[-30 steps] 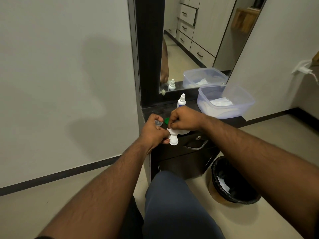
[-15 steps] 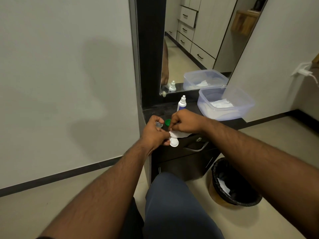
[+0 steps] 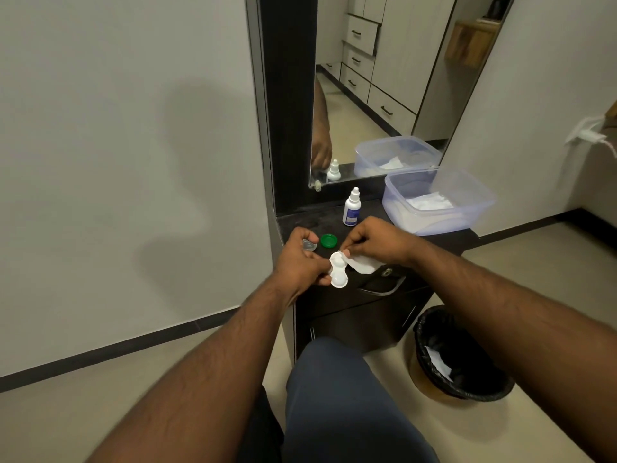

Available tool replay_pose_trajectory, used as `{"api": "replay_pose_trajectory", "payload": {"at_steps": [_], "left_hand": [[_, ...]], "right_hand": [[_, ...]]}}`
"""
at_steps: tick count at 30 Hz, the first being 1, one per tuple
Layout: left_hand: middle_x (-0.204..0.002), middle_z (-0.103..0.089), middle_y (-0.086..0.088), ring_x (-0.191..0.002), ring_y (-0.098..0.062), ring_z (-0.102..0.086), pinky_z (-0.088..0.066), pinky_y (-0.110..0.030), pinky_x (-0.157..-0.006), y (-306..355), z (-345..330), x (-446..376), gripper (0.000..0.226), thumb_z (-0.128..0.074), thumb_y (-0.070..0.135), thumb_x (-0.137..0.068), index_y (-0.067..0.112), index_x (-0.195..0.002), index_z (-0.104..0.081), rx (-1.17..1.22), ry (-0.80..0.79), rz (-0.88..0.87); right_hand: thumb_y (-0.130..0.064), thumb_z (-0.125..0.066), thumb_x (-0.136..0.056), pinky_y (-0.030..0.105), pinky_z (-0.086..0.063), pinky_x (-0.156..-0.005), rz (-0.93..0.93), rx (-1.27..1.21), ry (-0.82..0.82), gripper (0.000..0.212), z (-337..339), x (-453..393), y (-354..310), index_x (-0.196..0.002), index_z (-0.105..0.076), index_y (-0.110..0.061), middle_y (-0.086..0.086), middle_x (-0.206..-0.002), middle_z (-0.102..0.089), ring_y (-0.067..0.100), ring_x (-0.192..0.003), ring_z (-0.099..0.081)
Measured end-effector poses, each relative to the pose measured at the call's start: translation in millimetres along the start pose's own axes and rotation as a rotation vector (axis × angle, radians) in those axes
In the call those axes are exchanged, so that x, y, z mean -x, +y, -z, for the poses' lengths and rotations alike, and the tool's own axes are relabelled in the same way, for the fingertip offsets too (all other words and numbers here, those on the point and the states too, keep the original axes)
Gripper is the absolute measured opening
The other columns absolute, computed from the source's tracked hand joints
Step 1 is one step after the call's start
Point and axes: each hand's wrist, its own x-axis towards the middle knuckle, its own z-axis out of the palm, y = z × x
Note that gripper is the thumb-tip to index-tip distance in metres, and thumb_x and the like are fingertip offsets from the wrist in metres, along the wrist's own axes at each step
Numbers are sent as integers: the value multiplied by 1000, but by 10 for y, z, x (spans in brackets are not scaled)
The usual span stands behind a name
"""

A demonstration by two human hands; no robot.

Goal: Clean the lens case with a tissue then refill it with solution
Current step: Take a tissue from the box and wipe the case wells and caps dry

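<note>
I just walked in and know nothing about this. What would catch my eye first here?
Probably the two hands meeting over the dark cabinet's front edge: the left hand holds a small white lens case while the right hand works a tissue into its upper well. Just behind them a bright green cap lies on the cabinet top, beside a small white solution bottle.

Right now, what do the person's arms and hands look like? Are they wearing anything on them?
Both arms are bare all the way up to the picture's edge: no sleeves show. The left hand and right hand wear no gloves, and I see no rings, watch or bracelet. The forearms have fine dark hair. Nothing else is worn on them.
</note>
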Motion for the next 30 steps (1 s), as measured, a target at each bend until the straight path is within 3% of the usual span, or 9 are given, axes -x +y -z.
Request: {"api": "replay_pose_trajectory", "payload": {"at_steps": [5,10,13,17,19,23,27,30], "left_hand": [[-63,-60,-18,-49,-25,-58,-57,-48,-69,-4,6,-7,48,-63,-18,-73,16,-100,-43,7,16,18],[-60,-60,-16,-48,-23,-58,-57,-44,-66,10,9,6,47,-63,-19,-72,17,-99,-49,31,2,22],[-57,-57,-15,-45,-22,-56,-56,-39,-60,19,5,32,46,-61,-20,-72,13,-103,-51,37,15,18],[-60,-61,-15,-47,-21,-60,-58,-38,-61,18,2,39,46,-62,-19,-73,12,-106,-53,44,22,14],[-63,-64,-16,-50,-21,-62,-59,-39,-63,24,4,51,45,-63,-17,-74,13,-106,-56,47,16,12],[-67,-68,-15,-53,-20,-65,-60,-40,-68,28,9,64,41,-64,-15,-77,12,-108,-60,45,13,5],[-79,-70,-18,-56,-17,-65,-60,-31,-62,21,0,99,29,-64,-8,-83,9,-106,-62,28,28,-33],[-82,-67,-15,-58,-17,-65,-59,-27,-56,-17,-70,143,21,-66,-2,-84,11,-99,-59,41,125,-94]], "right_hand": [[-13,-64,-83,26,-45,-75,-107,40,34,14,-39,5,-87,-91,-75,-10,1,-96,-71,9,-85,-61],[-15,-66,-78,27,-44,-64,-393,-63,183,16,-180,-27,-114,-90,-72,-5,11,-92,-69,21,-85,-61],[-14,-70,-75,28,-45,-68,-481,-252,293,16,-252,14,-105,-88,-73,-5,11,-88,-69,22,-84,-63],[-8,-72,-77,29,-48,-68,-467,-663,465,2,-429,167,-131,-78,-72,-6,10,-76,-68,21,-72,-60],[-10,-73,-76,31,-51,-68,-461,-707,502,8,-531,197,-130,-69,-71,-13,8,-74,-69,21,-72,-62],[-13,-72,-78,26,-46,-63,-467,-614,497,6,-610,235,-166,-73,-72,-15,5,-80,-70,17,-74,-63],[-14,-68,-80,22,-45,-56,-371,-420,488,6,-481,233,-276,-77,-73,-11,2,-79,-69,11,-72,-61],[-21,-66,-81,30,-50,-70,-153,28,469,13,-376,219,-388,-83,-72,-10,4,-85,-68,16,-79,-61]]}}
